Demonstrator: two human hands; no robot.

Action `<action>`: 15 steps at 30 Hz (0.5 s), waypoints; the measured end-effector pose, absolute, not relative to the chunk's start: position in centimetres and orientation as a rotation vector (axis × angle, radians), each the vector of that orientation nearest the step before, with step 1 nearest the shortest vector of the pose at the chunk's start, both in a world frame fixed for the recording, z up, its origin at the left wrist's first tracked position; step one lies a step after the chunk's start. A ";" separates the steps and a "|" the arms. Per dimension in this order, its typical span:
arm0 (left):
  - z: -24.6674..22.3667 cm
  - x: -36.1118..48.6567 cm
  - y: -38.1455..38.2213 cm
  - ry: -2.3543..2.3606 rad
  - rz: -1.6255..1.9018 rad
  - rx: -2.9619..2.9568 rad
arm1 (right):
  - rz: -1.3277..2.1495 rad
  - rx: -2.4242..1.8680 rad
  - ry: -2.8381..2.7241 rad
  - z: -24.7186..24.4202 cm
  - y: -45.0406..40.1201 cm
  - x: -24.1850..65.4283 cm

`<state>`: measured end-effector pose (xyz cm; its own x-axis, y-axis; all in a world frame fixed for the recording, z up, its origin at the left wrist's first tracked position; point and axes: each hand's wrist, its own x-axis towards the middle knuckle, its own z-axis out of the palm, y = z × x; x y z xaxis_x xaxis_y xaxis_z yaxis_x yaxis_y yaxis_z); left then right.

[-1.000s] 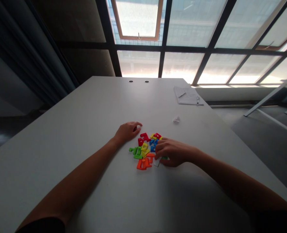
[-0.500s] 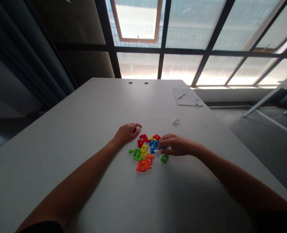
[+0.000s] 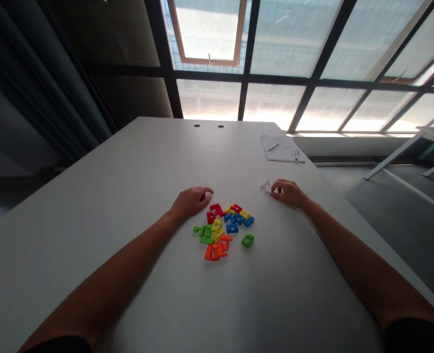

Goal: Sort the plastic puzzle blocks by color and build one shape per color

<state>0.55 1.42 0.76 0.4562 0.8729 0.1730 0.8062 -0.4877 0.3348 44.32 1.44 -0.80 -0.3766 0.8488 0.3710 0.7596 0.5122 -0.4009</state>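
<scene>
My left hand (image 3: 193, 201) rests on the table just beyond the coloured pieces. Its fingers are curled towards the thumb; a pale spot shows between them, too small to name. On the right, my right hand (image 3: 287, 192) pinches a white plastic piece, mostly hidden by the fingertips, against the small white pile (image 3: 265, 185). Between my forearms lie small plastic pieces sorted loosely by colour: red (image 3: 216, 210), blue (image 3: 232, 228), yellow (image 3: 216, 225), green (image 3: 206, 233) and orange (image 3: 214, 252). One green piece (image 3: 247, 240) sits apart on the right.
The white table (image 3: 147, 162) stretches away to the windows. Papers (image 3: 283, 148) with two pens lie near its far right edge. Two round cable holes (image 3: 197, 126) are at the far end. Another table's white legs (image 3: 393, 153) stand to the right.
My right hand has moved away from the blue pieces, up and right to the white pile. The white piece beside the blue ones is gone from there. My left hand stays put.
</scene>
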 end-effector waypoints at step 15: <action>0.9 0.6 1.4 1.465 0.486 2.502 | -0.008 -1.344 -2.060 -0.8 0.4 40.8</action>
<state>0.60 1.35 0.86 0.4542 0.8727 0.1788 0.8067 -0.4881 0.3332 40.81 0.38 -0.77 -0.2463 0.8107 0.5312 0.8150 0.4698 -0.3392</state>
